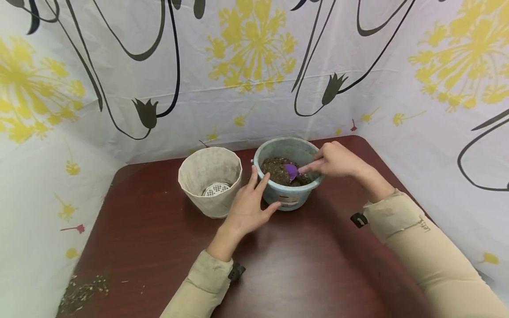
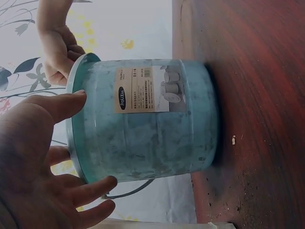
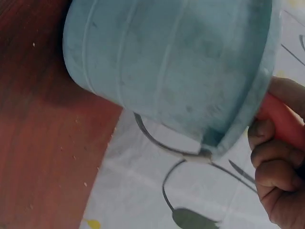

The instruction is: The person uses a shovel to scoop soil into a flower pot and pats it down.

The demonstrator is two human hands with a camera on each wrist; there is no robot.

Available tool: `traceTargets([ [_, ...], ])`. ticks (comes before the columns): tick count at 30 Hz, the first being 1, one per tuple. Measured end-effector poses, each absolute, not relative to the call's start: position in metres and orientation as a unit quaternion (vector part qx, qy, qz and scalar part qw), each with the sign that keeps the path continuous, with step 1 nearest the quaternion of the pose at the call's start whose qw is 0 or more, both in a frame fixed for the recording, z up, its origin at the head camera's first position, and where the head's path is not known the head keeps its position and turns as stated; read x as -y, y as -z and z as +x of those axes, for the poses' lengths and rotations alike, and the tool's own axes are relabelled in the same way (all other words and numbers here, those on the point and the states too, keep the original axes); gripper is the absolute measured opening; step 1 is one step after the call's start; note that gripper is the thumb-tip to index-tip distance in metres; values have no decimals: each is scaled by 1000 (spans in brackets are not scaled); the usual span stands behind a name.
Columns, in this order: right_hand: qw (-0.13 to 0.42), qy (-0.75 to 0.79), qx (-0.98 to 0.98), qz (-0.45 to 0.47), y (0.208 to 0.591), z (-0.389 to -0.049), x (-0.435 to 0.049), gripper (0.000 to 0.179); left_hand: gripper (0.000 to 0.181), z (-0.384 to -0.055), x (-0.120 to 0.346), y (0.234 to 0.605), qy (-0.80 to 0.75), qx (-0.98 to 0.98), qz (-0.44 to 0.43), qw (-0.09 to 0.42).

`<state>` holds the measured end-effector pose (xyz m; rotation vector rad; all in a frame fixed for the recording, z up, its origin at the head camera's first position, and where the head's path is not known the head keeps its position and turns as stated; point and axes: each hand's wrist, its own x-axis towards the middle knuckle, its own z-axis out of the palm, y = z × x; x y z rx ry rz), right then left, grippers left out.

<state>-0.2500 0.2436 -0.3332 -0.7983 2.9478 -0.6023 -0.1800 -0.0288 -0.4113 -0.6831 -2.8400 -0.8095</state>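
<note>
A light blue bucket [image 1: 286, 194] partly filled with dark soil [image 1: 277, 169] stands on the table. My right hand [image 1: 337, 160] grips the pink handle [image 1: 312, 166] of a small trowel, whose purple blade [image 1: 292, 171] is dug into that soil. In the right wrist view, the curled right fingers [image 3: 276, 164] hold the handle just past the bucket's rim. My left hand [image 1: 247, 204] is spread against the bucket's near left side, its thumb [image 2: 66, 104] at the rim and its fingers [image 2: 93, 191] extended beside the wall. A paper label [image 2: 143, 89] faces the left wrist camera.
Left of the bucket stands a cream plastic pot [image 1: 199, 181] with a perforated white disc [image 1: 216, 189] at its bottom. Spilled soil bits [image 1: 83, 291] lie at the table's near left corner. The dark red table [image 1: 151, 247] meets patterned white cloth [image 1: 254, 110] behind and at both sides.
</note>
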Motion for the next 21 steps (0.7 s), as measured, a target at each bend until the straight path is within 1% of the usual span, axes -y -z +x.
traceTargets([
  [5, 23, 178, -953, -246, 336, -248, -239, 28, 82, -180, 29, 410, 267, 936, -223, 56],
  [8, 19, 161, -959, -233, 338, -247, -238, 29, 81, -179, 29, 410, 263, 937, -222, 55],
  [12, 6, 177, -958, -224, 338, -244, -239, 22, 80, -179, 29, 411, 257, 940, -220, 53],
  [14, -5, 191, -956, -223, 338, -242, -241, 24, 80, -179, 29, 412, 256, 940, -220, 53],
  [18, -23, 220, -950, -219, 338, -240, -248, 43, 79, -179, 29, 411, 261, 938, -223, 54],
  [21, -31, 231, -949, -211, 339, -239, -252, 49, 79, -179, 29, 410, 265, 936, -226, 55],
])
